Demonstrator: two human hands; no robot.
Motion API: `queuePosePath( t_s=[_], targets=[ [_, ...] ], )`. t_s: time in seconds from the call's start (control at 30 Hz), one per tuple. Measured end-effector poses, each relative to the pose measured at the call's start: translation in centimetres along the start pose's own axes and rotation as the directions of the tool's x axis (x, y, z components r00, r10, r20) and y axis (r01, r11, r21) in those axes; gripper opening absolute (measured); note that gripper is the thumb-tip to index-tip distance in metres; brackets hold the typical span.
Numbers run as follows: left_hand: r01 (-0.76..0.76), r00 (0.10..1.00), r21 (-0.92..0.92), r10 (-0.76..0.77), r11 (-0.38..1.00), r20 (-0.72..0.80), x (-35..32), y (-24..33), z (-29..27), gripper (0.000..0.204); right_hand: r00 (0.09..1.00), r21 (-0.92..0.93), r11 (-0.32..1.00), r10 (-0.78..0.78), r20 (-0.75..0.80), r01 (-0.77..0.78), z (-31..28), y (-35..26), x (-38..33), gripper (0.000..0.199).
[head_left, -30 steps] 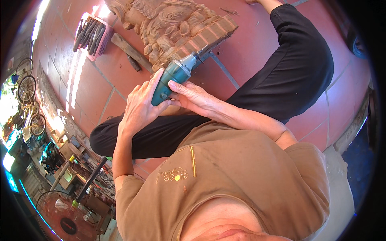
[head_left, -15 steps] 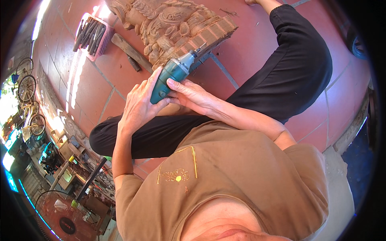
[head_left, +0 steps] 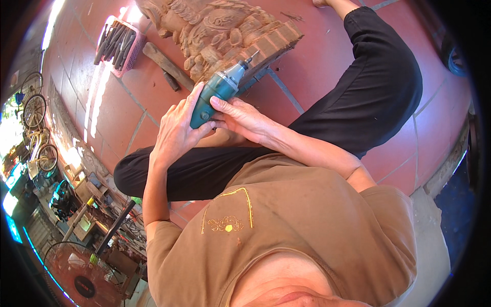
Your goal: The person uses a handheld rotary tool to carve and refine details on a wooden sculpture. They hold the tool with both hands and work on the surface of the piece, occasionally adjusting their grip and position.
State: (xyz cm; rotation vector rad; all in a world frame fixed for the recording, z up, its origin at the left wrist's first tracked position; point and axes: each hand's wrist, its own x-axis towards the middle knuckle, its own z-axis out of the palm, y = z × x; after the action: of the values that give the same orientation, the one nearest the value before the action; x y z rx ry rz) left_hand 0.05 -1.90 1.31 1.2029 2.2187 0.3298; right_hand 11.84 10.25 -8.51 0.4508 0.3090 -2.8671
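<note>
A green die grinder [head_left: 215, 96] with a grey nose and a thin metal bit is held between my two hands above my folded leg. My left hand [head_left: 175, 125] wraps the near left side of its body. My right hand [head_left: 240, 116] grips it from the right, thumb lying on the casing. The bit points away to the upper right, in front of a carved wooden sculpture [head_left: 220, 33] with a blocky base. From this view I cannot tell whether the bit touches the wood.
A pink basket [head_left: 134, 51] full of dark chisel-like tools stands on the red tiled floor [head_left: 317, 66] at the far left. Near it lie a wooden mallet-like bar [head_left: 162, 62] and a short dark handle [head_left: 171, 81]. Bicycles [head_left: 35, 112] and a fan [head_left: 84, 279] are off left.
The die grinder has turned a little in my hands, and its bit has swung slightly up and away. Both hands keep their hold; the sculpture looks almost unmoved.
</note>
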Motion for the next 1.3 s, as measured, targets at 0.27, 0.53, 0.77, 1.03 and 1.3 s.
queuePosePath(
  t_s=[0.27, 0.53, 0.77, 1.03, 1.3],
  targets=[
    [0.019, 1.000, 0.013, -0.018, 1.000, -0.024, 0.1, -0.2, 0.1, 0.083, 0.999, -0.049, 0.998, -0.037, -0.026, 0.036, 0.2, 0.0, 0.4, 0.057],
    [0.029, 0.999, 0.014, -0.029, 0.999, -0.033, 0.3, -0.4, 0.1, 0.081, 0.999, -0.076, 0.997, -0.025, -0.025, 0.024, -0.2, 0.0, 1.0, 0.060],
    [0.024, 0.999, 0.027, -0.022, 0.999, -0.040, 0.3, -0.4, 0.0, 0.081, 0.999, -0.091, 0.996, -0.022, -0.027, 0.020, -0.1, -0.2, 1.0, 0.060],
    [0.039, 0.998, 0.016, -0.038, 0.999, -0.052, 0.2, -0.3, 0.0, 0.081, 0.999, -0.082, 0.996, -0.025, -0.021, 0.024, 0.2, -0.3, 1.2, 0.060],
    [-0.006, 0.997, 0.013, 0.007, 1.000, -0.077, 0.1, -0.6, 0.2, 0.081, 0.999, -0.078, 0.997, -0.026, -0.021, 0.024, -0.3, 0.0, 1.4, 0.058]
  ],
)
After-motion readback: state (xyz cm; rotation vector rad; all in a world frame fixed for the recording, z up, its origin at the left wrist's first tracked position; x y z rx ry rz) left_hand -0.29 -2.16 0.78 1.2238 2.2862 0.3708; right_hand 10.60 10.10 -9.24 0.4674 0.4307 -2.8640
